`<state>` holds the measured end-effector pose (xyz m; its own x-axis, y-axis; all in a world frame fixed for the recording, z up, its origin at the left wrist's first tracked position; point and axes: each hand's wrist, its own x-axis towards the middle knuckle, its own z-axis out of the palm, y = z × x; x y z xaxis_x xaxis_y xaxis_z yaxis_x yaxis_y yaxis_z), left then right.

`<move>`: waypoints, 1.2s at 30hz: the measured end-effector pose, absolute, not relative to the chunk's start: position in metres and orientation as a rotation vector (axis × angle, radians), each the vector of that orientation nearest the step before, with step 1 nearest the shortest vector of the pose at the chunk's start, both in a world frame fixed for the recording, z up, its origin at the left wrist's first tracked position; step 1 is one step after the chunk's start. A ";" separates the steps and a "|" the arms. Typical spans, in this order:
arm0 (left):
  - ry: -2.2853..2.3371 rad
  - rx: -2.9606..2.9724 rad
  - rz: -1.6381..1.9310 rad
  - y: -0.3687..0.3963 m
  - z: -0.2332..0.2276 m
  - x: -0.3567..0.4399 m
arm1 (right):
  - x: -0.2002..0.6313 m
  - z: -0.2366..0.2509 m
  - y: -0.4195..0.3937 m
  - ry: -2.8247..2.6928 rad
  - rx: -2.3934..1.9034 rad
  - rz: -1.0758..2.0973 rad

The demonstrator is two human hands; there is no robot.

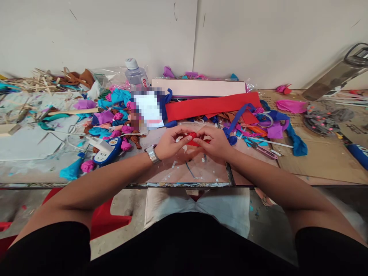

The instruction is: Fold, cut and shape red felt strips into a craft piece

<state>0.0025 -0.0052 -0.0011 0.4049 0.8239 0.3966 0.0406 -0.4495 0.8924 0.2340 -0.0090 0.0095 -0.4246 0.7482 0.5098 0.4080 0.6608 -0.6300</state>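
Pinching a small red piece of crepe-like paper [193, 139] between both hands, just above the tabletop [178, 168] at its near middle. Left hand [172, 143], watch on the wrist, closing thumb and fingertips on the left side of the red piece; right hand [216, 145] doing the same on the right, so each grip narrow and holding the paper. Looking like rolling or bunching into a bud shape, judging by the finished pink rosettes [120, 132] lying to the left.

Risking a tear: pulling the two grips apart too hard, thin paper likely splitting at the fold. Risking unrolling: easing either pinch, the springy roll probably loosening and dropping among the offcuts. Risking confusion with scrap: falling onto the tabletop near the red strip [211, 105] and the blue strips [287, 132], a small red piece being hard to pick out again. Risking a snag or nick: scissors [263, 149] lying just right of the right hand, within reach of a careless sweep. Risking a knock: white and blue power strip [106, 151] sitting near the left forearm, and a water bottle [136, 74] standing further back by the wall, well apart from the hands. Exact fold of the paper hidden by the fingers.
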 end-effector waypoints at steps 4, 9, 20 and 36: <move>0.728 1.757 1.126 -0.004 -0.001 0.003 | 0.234 0.009 -0.008 -2.073 -0.894 0.532; 0.731 1.596 1.131 -0.003 0.001 0.003 | 0.235 0.009 -0.008 -2.086 -0.854 0.527; 0.715 1.490 1.115 0.000 -0.003 0.002 | 0.236 0.010 -0.008 -2.066 -0.839 0.455; 0.752 1.533 1.085 -0.002 0.000 0.001 | 0.236 0.011 -0.009 -2.083 -0.798 0.448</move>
<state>0.0013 -0.0020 0.0001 0.3882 0.8870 0.2499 -0.0779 -0.2387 0.9680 0.2355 -0.0093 0.0109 -0.4450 0.6791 0.5838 0.3790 0.7335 -0.5643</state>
